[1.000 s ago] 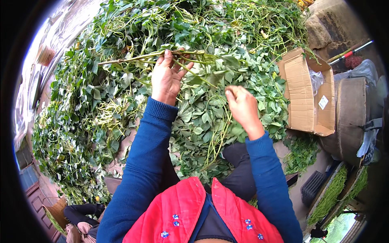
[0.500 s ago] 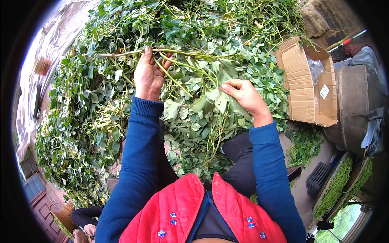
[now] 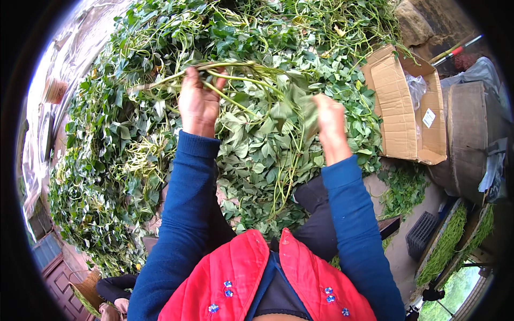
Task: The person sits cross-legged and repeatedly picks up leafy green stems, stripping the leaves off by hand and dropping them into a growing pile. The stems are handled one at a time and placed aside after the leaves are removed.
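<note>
A leafy green vine [image 3: 243, 84] is stretched level above a big heap of cut vines and leaves [image 3: 251, 160]. My left hand [image 3: 199, 104] is closed around its thicker stems, with a brownish stem end poking out to the left. At the vine's right end, my right hand [image 3: 329, 117] is closed at the large pale-backed leaves [image 3: 302, 109]. That hand is smeared by motion, and its fingertips are partly hidden, but the leaves appear to be in its grip.
An open cardboard box [image 3: 399, 107] stands at the right, beside a large round brown container [image 3: 466, 134]. Lower right are a dark plastic crate [image 3: 421, 234] and trays of thin greens [image 3: 443, 249]. Another person's dark sleeve [image 3: 113, 286] and a woven basket [image 3: 87, 287] show lower left.
My right hand has moved slightly up and to the right, turning upright and pulling the leaves with it. The vine bends more, while my left hand stays almost in place.
</note>
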Tool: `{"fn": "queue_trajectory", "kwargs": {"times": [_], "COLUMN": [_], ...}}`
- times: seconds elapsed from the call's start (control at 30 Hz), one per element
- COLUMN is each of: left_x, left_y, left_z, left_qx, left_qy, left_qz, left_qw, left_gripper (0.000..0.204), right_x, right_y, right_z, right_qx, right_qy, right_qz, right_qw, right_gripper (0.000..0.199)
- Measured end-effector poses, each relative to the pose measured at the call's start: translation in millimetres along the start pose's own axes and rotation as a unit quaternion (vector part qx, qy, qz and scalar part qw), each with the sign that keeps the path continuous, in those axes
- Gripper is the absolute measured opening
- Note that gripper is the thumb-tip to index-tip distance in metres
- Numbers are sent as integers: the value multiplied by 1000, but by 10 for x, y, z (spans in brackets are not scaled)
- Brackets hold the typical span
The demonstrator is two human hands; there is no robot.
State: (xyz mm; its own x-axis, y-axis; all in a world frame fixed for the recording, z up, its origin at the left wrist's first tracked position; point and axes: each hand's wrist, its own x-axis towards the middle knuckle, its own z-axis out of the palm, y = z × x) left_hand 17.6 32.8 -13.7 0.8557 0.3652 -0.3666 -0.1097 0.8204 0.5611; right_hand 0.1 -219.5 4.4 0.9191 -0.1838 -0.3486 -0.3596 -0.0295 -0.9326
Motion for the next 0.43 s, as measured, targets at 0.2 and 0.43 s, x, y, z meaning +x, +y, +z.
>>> {"fn": "queue_trajectory", "kwargs": {"times": [0.2, 0.43], "left_x": [150, 70], "left_y": [113, -15], "left_z": [-70, -20], "left_qx": [-66, -134], "left_qy": [-64, -68], "left_qz": [-10, -78], "left_qw": [996, 986], "left_gripper": [31, 36], "right_x": [459, 190], "right_y": [217, 294], "right_z": [-576, 251], "right_qx": [-431, 50], "right_qy": [124, -377], "right_qz": [-203, 99], "right_qw": [871, 920], "right_gripper": [51, 66]}}
